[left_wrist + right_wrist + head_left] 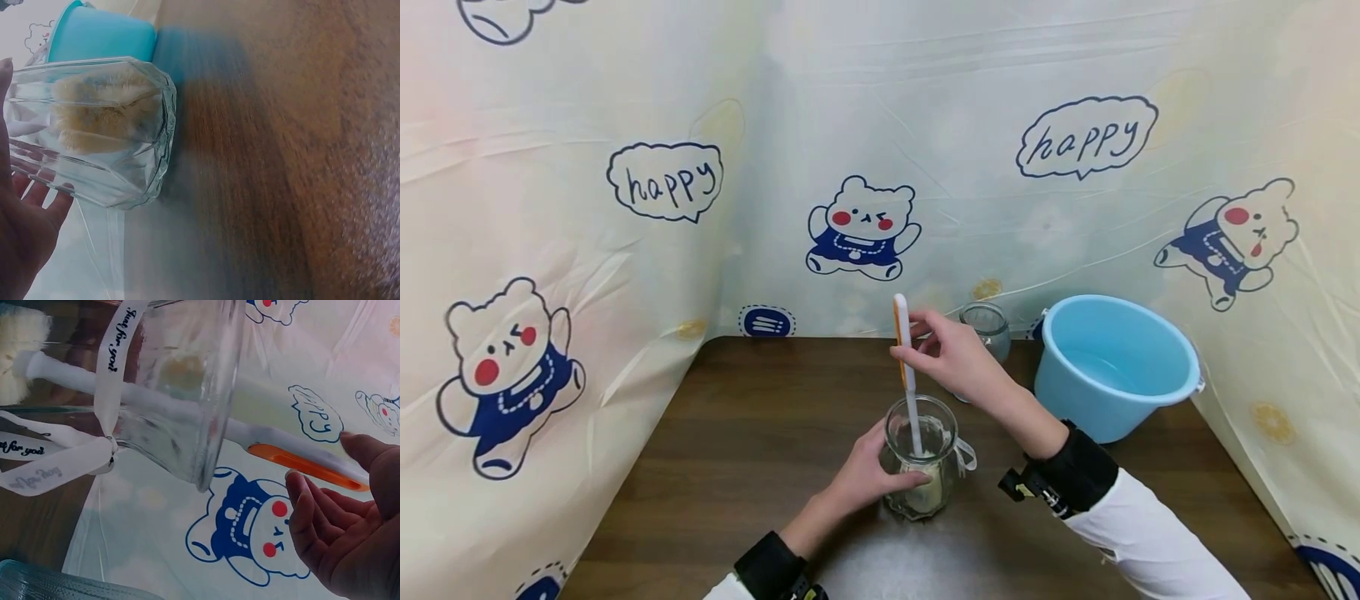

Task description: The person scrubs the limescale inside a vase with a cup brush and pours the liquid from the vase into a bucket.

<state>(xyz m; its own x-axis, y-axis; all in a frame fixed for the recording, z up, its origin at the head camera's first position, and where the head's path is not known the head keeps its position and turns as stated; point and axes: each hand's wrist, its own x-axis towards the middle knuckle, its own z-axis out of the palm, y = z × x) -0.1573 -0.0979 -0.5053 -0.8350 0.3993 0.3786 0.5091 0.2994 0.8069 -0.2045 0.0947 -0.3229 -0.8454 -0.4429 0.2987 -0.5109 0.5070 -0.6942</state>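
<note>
A clear glass jar (pixel 917 502) with faceted sides stands on the wooden table, a printed white ribbon (pixel 112 369) tied around its neck. My left hand (pixel 871 473) grips the jar from the left, thumb across the front and fingers behind. Inside sits the pale bristle head (pixel 103 112) of a bottle brush (pixel 903 333), whose white and orange handle rises through the mouth. Above the rim my right hand (pixel 953 354) pinches that handle between thumb and fingertips. In the right wrist view, the brush handle (pixel 300 450) meets the thumb and fingers.
Behind my right hand stands a second glass jar (pixel 987 321), partly hidden by it. A light blue bucket (pixel 1067 400) is at the right rear of the table (pixel 760 417). Printed cloth (pixel 760 125) hangs along the back and both sides.
</note>
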